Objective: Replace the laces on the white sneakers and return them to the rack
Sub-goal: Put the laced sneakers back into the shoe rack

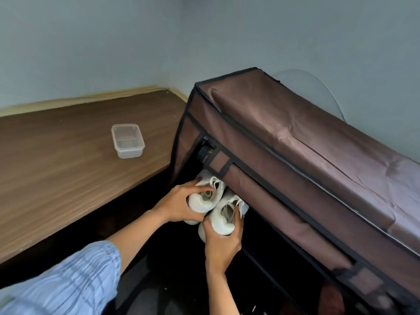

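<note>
A clear plastic container (128,140), with nothing seen inside, sits on a brown wood-grain table (56,169), toward its far right part. Behind the table runs a pale grey-blue wall (113,42), with a yellowish strip (91,96) along the table's far edge.

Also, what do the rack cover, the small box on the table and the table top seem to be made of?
The rack cover looks like thin brown woven or non-woven fabric with a slight sheen: it creases and sags, with black tape edging. The small box seems clear, slightly cloudy plastic, since the table shows through it. The table top looks like wood-grain laminate, matte; real wood cannot be excluded.
</note>
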